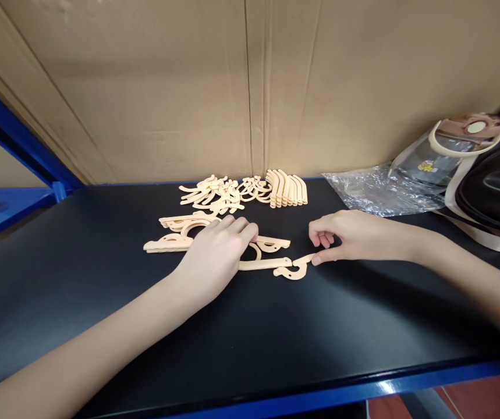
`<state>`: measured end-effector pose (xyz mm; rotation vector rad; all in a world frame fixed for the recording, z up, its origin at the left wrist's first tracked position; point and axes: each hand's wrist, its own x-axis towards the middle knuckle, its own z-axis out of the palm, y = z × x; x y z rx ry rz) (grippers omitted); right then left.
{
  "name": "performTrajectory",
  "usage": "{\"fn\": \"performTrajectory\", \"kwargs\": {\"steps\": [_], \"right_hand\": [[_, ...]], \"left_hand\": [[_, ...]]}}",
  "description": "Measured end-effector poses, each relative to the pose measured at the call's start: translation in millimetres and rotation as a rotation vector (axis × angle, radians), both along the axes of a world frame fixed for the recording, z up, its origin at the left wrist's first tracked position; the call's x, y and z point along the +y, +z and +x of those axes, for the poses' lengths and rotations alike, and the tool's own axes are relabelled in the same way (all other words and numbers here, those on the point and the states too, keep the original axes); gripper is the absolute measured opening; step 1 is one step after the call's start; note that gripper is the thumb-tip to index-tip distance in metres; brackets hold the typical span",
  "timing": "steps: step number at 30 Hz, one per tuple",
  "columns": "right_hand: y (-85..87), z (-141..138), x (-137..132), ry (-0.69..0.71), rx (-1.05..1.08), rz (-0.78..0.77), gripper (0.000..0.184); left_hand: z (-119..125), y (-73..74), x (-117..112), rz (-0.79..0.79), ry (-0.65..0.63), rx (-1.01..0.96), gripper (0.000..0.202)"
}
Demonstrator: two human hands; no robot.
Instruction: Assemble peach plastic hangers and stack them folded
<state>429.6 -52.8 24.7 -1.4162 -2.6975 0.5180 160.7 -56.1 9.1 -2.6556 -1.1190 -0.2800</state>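
Observation:
Cream plastic folding hangers [169, 243] lie folded at the middle of the black table. My left hand [219, 247] is closed over them, its fingers curled down on one folded hanger [269, 263]; its fingertips are partly hidden. Just right of that hanger lies a small curved hook piece [297, 269], flat on the table. My right hand [339, 237] is at this hook piece, thumb tip touching its right end. The right fingers are curled but stand apart from the thumb, with nothing between them.
Behind the hangers is a loose pile of cream hanger parts [215, 193], beside neatly lined-up curved arms [287, 189]. To the right lie a clear plastic bag [380, 189], a clear bottle [446, 160] with a brown lid, and a dark bag [498, 180]. Cardboard [166, 87] walls the back.

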Motion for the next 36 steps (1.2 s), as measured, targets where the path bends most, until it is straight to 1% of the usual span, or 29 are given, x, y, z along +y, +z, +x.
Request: {"fn": "performTrajectory", "kwargs": {"steps": [3, 6, 8, 11, 13, 15, 16, 17, 21, 23, 25, 29, 32, 36], "right_hand": [[-10.1, 7.2, 9.9, -0.034, 0.145, -0.07, 0.036], [-21.9, 11.1, 14.0, -0.018, 0.238, -0.054, 0.035], [-27.2, 12.4, 14.6, -0.042, 0.227, 0.029, 0.031], [-29.8, 12.5, 13.0, -0.158, 0.096, 0.225, 0.023], [-29.0, 11.9, 10.1, -0.257, -0.025, 0.381, 0.02], [-27.0, 11.0, 6.2, -0.309, -0.096, 0.511, 0.022], [-25.8, 10.5, 4.0, -0.3, -0.092, 0.541, 0.023], [-24.5, 9.9, 1.7, -0.262, -0.062, 0.541, 0.023], [-21.2, 8.3, -4.6, 0.025, 0.08, 0.409, 0.023], [-21.9, 8.9, -4.5, 0.109, 0.081, 0.374, 0.023], [-23.6, 10.4, -2.6, 0.129, 0.07, 0.361, 0.023], [-26.3, 10.9, 0.4, 0.12, 0.093, 0.36, 0.022], [-25.7, 5.1, -3.0, 0.125, 0.12, 0.364, 0.018], [-23.3, -5.8, -11.1, 0.126, 0.175, 0.321, 0.009]], "left_hand": [[3.5, -1.4, -1.8, -0.01, -0.063, -0.026, 0.025], [8.3, -4.0, -5.3, -0.062, -0.141, -0.067, 0.018], [10.0, -6.6, -6.7, -0.125, -0.185, -0.108, 0.017], [9.8, -11.1, -5.7, -0.199, -0.228, -0.162, 0.019], [9.0, -13.5, -3.6, -0.206, -0.246, -0.181, 0.02], [8.8, -15.1, -1.9, -0.204, -0.259, -0.197, 0.02], [9.0, -15.5, -1.6, -0.203, -0.265, -0.203, 0.02], [9.3, -15.8, -1.6, -0.201, -0.275, -0.209, 0.02], [10.2, -15.7, -4.4, -0.184, -0.335, -0.226, 0.019], [10.1, -15.5, -5.8, -0.18, -0.351, -0.228, 0.018], [10.0, -15.3, -6.6, -0.192, -0.358, -0.226, 0.018], [11.1, -15.5, -6.8, -0.213, -0.355, -0.208, 0.017], [12.0, -15.8, -6.8, -0.206, -0.334, -0.182, 0.014], [12.5, -14.5, -7.8, -0.194, -0.337, -0.176, 0.013]]}}
